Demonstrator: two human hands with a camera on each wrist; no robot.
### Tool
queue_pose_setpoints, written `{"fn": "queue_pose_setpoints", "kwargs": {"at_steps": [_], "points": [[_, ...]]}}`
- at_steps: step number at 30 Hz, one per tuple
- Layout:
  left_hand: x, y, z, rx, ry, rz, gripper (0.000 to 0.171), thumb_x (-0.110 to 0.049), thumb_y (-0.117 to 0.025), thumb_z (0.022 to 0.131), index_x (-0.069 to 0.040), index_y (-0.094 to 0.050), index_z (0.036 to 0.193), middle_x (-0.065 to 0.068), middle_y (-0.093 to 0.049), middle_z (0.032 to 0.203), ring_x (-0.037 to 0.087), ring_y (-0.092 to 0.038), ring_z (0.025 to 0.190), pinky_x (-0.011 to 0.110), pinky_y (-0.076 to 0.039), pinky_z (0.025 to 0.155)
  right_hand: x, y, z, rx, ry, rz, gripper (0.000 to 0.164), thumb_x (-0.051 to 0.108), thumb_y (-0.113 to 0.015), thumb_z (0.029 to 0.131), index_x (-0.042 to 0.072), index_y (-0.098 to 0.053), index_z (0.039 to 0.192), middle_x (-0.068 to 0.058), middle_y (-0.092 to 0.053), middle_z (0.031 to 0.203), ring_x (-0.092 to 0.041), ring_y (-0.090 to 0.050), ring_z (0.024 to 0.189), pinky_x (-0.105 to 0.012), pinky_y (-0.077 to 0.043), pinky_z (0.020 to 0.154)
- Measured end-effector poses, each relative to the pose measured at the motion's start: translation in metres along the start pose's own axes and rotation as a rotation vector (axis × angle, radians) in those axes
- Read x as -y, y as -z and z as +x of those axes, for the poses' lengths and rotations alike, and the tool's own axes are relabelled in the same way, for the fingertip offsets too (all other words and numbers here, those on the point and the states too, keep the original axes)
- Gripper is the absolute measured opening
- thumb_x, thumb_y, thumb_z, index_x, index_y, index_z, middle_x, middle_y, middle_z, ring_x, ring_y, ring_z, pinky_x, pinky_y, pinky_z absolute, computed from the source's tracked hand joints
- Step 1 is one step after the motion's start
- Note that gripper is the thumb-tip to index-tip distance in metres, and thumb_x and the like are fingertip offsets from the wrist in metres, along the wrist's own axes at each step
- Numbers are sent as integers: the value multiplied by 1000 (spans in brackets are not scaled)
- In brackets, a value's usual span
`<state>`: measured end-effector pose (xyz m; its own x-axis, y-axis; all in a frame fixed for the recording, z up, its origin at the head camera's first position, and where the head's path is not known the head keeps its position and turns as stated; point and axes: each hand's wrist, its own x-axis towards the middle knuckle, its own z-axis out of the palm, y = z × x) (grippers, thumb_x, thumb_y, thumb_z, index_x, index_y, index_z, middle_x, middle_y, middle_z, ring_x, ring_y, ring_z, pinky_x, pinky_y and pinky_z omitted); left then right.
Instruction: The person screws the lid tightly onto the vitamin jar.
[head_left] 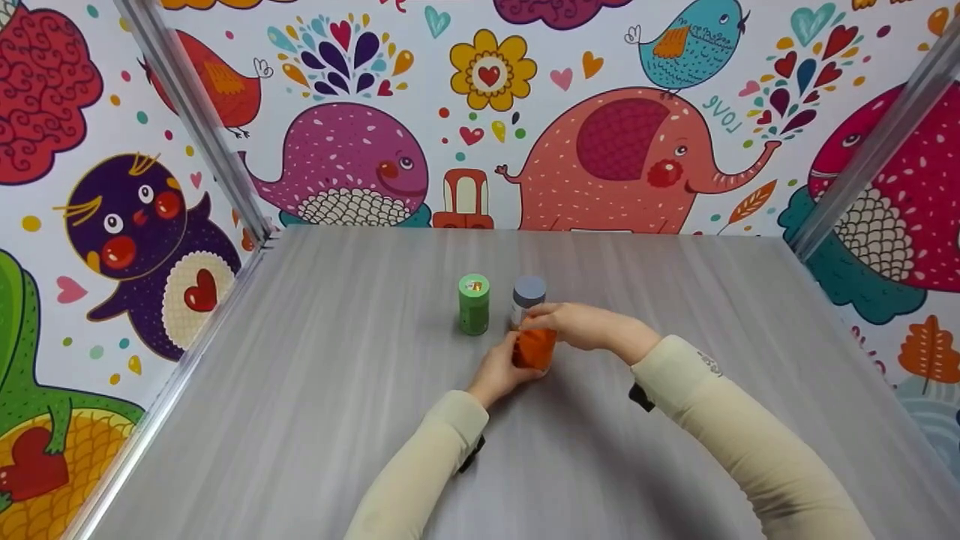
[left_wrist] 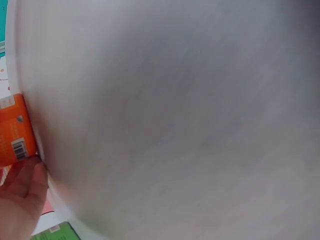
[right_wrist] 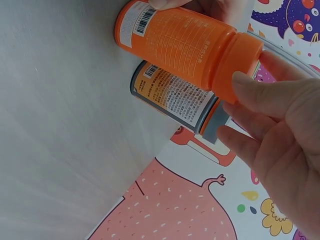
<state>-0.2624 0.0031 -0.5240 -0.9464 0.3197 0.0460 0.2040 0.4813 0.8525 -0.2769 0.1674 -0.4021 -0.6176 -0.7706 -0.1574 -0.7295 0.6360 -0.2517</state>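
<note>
An orange bottle (head_left: 535,349) with a matching orange lid (right_wrist: 240,65) stands near the middle of the table. My left hand (head_left: 496,375) grips it low down on its side. From above, my right hand (head_left: 589,326) holds the lid between thumb and fingers, as the right wrist view shows. Just behind stands a can with a grey lid (head_left: 529,291), its yellow and white label (right_wrist: 175,95) turned toward the right wrist camera. Part of that can is hidden by the bottle and my right hand. The left wrist view catches only the bottle's barcode side (left_wrist: 17,132) and some fingers (left_wrist: 35,187).
To the left of the grey-lidded can stands a green can (head_left: 474,306), apart from my hands. The grey table (head_left: 337,360) meets printed cartoon panels (head_left: 345,165) at the back and sides, with metal posts (head_left: 202,127) at the corners.
</note>
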Motion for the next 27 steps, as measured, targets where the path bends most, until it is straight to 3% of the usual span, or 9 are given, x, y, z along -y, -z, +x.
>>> {"fn": "queue_pose_setpoints", "kwargs": {"at_steps": [10, 18, 22, 27], "points": [[-1, 0, 1, 19, 32, 0, 61, -22, -75, 76, -6, -43, 126, 10, -56, 121, 23, -52, 109, 38, -37, 101, 8, 4, 3, 21, -58, -80, 47, -5, -62, 82, 13, -56, 126, -13, -53, 127, -32, -55, 110, -45, -45, 92], [-1, 0, 2, 23, 58, 1, 59, -23, -75, 76, -8, -44, 124, 8, -56, 120, 21, -52, 108, 37, -37, 101, 15, 3, 9, 51, -211, -109, 44, 14, -65, 85, 8, -53, 126, -19, -55, 118, -30, -59, 94, -44, -47, 88], [-1, 0, 1, 17, 44, 5, 59, -23, -75, 76, -8, -44, 124, 8, -56, 120, 22, -52, 108, 38, -37, 100, 15, 0, 11, 9, -247, -152, 44, 28, -63, 85, 3, -55, 120, -16, -59, 104, -27, -60, 85, -41, -50, 83], [-1, 0, 0, 4, 22, -1, 60, -22, -76, 75, -6, -45, 124, 10, -56, 121, 24, -53, 109, 39, -37, 100, 14, -7, 12, -96, -252, -236, 45, 41, -62, 84, -1, -57, 100, -10, -57, 77, -22, -55, 66, -35, -52, 65]]}}
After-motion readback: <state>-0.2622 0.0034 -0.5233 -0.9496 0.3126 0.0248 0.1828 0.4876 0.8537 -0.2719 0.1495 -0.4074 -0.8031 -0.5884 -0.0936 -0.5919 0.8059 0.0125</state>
